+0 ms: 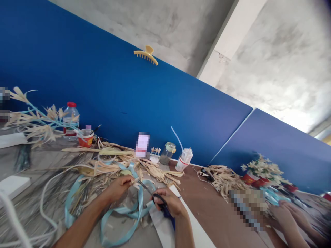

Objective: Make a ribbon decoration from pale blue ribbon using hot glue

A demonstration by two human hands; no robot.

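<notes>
My left hand (pixel 120 188) is closed, its fingertips pinching a small pale piece of dried husk (pixel 134 182). In my right hand (pixel 170 203) is a pair of scissors (pixel 146 186), my fingers through the dark handles. The blades point up and left, with their tips at the husk piece; I cannot tell whether they touch it. A light blue ribbon (pixel 140 201) loops over the table beneath and between my hands. Under my right hand lies a white sheet (pixel 160 225). Dried husks (pixel 152 168) are heaped just beyond both hands.
A phone (pixel 142 144), a glass jar (pixel 167 153) and a paper cup (pixel 182 162) stand along the blue partition (pixel 103 86). At left are a bottle (pixel 71 119), a red cup (pixel 86 139) and a husk-flower branch (pixel 43 117). Another person's hands (pixel 287 213) work at right.
</notes>
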